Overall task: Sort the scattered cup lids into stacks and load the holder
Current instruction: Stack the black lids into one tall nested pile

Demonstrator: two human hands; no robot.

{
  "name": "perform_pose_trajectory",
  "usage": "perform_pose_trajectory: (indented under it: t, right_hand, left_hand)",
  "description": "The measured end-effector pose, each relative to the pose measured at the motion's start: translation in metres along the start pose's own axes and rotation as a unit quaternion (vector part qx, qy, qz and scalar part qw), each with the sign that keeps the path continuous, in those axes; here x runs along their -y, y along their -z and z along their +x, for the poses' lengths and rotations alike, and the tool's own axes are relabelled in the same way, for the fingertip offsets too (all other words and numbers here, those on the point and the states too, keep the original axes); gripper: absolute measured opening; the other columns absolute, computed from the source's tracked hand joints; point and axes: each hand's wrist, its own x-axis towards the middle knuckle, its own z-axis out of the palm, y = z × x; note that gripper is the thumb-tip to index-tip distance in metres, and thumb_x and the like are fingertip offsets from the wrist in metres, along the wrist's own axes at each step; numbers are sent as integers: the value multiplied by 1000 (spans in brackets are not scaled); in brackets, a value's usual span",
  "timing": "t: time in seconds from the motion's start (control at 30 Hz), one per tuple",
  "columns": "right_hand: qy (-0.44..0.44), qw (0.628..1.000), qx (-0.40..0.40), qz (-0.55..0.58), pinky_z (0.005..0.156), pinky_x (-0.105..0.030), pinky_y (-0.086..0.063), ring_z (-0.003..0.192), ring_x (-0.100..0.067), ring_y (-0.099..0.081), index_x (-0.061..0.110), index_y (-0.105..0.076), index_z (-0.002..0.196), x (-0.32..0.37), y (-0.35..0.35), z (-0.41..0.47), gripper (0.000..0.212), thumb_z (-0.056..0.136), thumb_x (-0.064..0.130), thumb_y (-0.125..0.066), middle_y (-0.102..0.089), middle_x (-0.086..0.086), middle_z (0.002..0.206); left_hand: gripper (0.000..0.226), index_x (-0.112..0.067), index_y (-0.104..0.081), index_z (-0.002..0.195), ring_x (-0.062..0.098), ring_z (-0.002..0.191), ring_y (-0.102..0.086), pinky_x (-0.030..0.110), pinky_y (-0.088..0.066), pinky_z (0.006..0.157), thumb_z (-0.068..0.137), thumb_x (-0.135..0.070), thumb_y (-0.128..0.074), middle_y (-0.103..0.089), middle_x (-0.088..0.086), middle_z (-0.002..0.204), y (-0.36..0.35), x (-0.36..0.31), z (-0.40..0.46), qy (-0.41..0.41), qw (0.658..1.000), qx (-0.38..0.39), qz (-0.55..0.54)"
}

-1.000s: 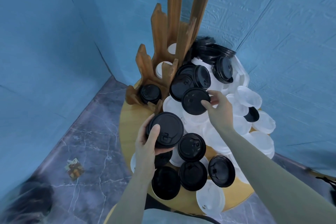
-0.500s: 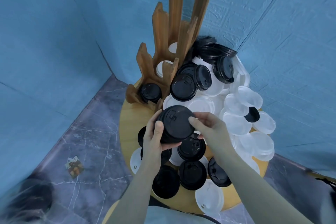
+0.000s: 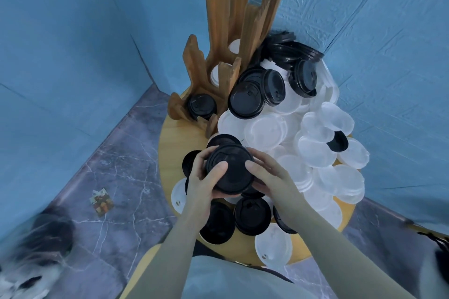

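Fingers point(image 3: 220, 168) of both my hands wrap the small stack of black lids point(image 3: 229, 172) at the centre of the frame, my left hand point(image 3: 202, 187) gripping its left rim and my right hand point(image 3: 269, 177) its right rim, thumbs pressed on the top lid. I hold the stack above the round wooden counter point(image 3: 175, 143), just over other loose black lids.

These lids look like thin plastic: light, a little springy, smooth enough to slide apart, so I judge the rims the safest place to squeeze, with a thumb on top to keep them nested.

Around the stack lies a heap of white lids point(image 3: 267, 131) to the right, with more black ones piled toward the upper right. The wooden holder point(image 3: 218, 39) stands in the upper middle, one black lid point(image 3: 201, 107) sitting in its lowest slot and white ones showing higher up.

How many lids I am holding I cannot tell; my palms hide the stack's underside. The holder's top is cut off by the frame edge, and the lower left corner is only a blur.
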Motion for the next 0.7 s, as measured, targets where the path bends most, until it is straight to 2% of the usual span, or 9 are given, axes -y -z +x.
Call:
perform_pose_trajectory:
  t: [0.13,0.3,0.43,0.5,0.57,0.63,0.7]
  right_hand:
    - [11,999,33,10,94,-39,-54,116,-15,-63,25,-58,133,-10,4,-13,41,92,24,-61,-67,5,124]
    - [32,999,33,-1,86,-29,-56,112,-13,-65,22,-57,133,-26,11,-31,41,92,16,-60,-71,4,118]
    - [39,995,79,-45,84,-20,-53,109,-7,-65,27,-58,129,-34,11,-37,43,87,20,-64,-71,5,116]
    - [72,989,42,-120,87,-18,-49,110,-2,-62,32,-61,124,-37,12,-31,39,86,27,-67,-67,8,120]
    - [127,960,-52,-243,88,-21,-46,111,-2,-57,35,-63,122,-41,20,-17,36,87,34,-69,-58,12,122]
    - [166,899,-130,-384,89,-30,-47,111,-10,-53,31,-61,124,-43,31,1,37,88,38,-68,-52,11,122]
    - [168,842,-172,-483,86,-37,-48,108,-20,-55,23,-58,125,-43,40,19,38,90,35,-65,-51,4,122]
  left_hand:
    - [51,-33,-64,114,26,110,-67,57,-59,69,66,-41,-78,-64,0,123,-1,5,-15,11,1000,3,-3]
    - [65,-51,-54,132,19,113,-66,54,-60,76,72,-39,-76,-63,-11,130,8,15,-32,55,995,56,56]
    - [68,-36,-60,131,24,115,-66,43,-60,78,66,-31,-79,-67,0,127,17,25,-44,32,999,34,23]
    - [65,-33,-62,129,25,111,-68,49,-60,75,67,-25,-79,-70,0,122,17,30,-46,33,999,-3,-5]
    - [58,-33,-63,127,25,110,-68,53,-60,74,71,-20,-75,-71,-6,117,18,34,-45,35,998,-49,-23]
    - [56,-33,-64,125,25,111,-67,55,-60,73,71,-21,-74,-70,-13,113,20,34,-45,27,996,-84,-21]
    - [58,-35,-64,124,23,111,-66,54,-61,74,71,-19,-80,-67,-12,117,22,32,-45,20,995,-99,-8]
